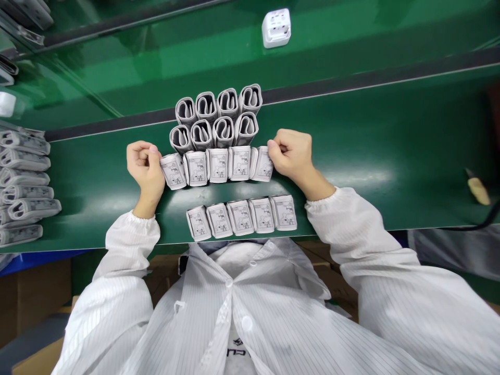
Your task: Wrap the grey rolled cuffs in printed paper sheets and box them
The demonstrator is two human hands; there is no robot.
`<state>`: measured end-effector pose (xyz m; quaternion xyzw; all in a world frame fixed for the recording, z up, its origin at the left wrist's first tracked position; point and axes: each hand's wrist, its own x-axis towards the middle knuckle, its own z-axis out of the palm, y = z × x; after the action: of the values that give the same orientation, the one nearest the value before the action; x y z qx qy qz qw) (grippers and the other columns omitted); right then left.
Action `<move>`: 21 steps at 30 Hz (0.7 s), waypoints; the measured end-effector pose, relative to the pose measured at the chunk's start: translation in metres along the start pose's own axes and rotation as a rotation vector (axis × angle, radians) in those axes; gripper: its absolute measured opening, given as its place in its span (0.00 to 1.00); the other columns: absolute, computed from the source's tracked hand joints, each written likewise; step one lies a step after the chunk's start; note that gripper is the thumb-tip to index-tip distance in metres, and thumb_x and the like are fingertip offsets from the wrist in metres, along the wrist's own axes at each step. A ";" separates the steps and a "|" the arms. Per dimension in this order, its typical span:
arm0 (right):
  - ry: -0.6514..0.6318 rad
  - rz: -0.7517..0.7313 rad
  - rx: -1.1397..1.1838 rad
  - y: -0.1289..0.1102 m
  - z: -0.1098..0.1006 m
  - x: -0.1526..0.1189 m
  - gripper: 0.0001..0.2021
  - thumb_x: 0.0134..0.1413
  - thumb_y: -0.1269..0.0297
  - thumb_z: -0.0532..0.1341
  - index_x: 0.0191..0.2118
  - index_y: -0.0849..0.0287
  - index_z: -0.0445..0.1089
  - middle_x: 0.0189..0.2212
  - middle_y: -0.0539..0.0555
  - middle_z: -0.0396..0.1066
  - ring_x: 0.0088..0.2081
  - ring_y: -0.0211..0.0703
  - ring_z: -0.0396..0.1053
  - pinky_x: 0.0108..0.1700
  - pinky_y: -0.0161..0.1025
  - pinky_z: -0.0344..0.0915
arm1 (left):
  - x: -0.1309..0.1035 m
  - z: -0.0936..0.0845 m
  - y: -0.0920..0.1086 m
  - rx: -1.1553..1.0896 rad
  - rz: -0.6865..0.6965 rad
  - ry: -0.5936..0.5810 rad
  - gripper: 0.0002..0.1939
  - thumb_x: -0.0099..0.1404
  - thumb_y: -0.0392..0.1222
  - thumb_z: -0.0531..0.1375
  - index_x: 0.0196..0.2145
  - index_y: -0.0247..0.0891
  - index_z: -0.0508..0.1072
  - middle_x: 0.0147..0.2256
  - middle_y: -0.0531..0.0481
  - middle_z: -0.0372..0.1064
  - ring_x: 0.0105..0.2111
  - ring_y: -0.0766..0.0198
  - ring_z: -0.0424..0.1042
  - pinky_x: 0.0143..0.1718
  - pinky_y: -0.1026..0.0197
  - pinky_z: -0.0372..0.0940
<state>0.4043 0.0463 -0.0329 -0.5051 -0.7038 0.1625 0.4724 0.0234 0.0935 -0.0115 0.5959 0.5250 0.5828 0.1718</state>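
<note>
Green bench [371,156]: I see a five-packet row [217,165] directly between left hand [144,164] and right hand [292,151], long axis running hand to hand. Both, fingers curled, grasp its ends; neither nearer. Spare packets [241,217] sit bodyward, rolls [223,131] just beyond.

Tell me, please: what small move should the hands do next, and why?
I would probably press the left hand and right hand gently inward, to straighten the row of folded packets between them. The hands are at its opposite ends, and both end packets look slanted beside the straighter middle ones.
</note>
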 end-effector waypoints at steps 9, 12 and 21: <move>0.009 -0.007 0.018 0.002 0.001 -0.001 0.34 0.78 0.30 0.53 0.26 0.50 0.53 0.21 0.48 0.51 0.25 0.45 0.51 0.33 0.51 0.48 | 0.000 0.000 0.000 -0.019 0.028 -0.021 0.28 0.76 0.72 0.63 0.42 0.43 0.68 0.31 0.58 0.62 0.26 0.70 0.65 0.34 0.60 0.64; 0.002 -0.008 0.025 0.003 0.002 -0.001 0.34 0.79 0.31 0.53 0.26 0.50 0.54 0.21 0.49 0.52 0.25 0.45 0.52 0.33 0.51 0.49 | -0.001 0.000 -0.001 -0.007 0.035 -0.049 0.28 0.75 0.72 0.63 0.42 0.43 0.69 0.29 0.59 0.63 0.26 0.70 0.66 0.33 0.60 0.63; -0.020 -0.039 0.104 -0.001 -0.001 0.001 0.33 0.79 0.32 0.51 0.26 0.51 0.59 0.22 0.49 0.56 0.26 0.45 0.55 0.33 0.50 0.51 | -0.001 0.000 -0.001 0.031 0.036 -0.050 0.26 0.76 0.70 0.64 0.42 0.42 0.70 0.30 0.57 0.66 0.27 0.69 0.67 0.34 0.60 0.62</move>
<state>0.4049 0.0466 -0.0311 -0.4643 -0.7089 0.1946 0.4940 0.0239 0.0927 -0.0127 0.6222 0.5188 0.5624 0.1654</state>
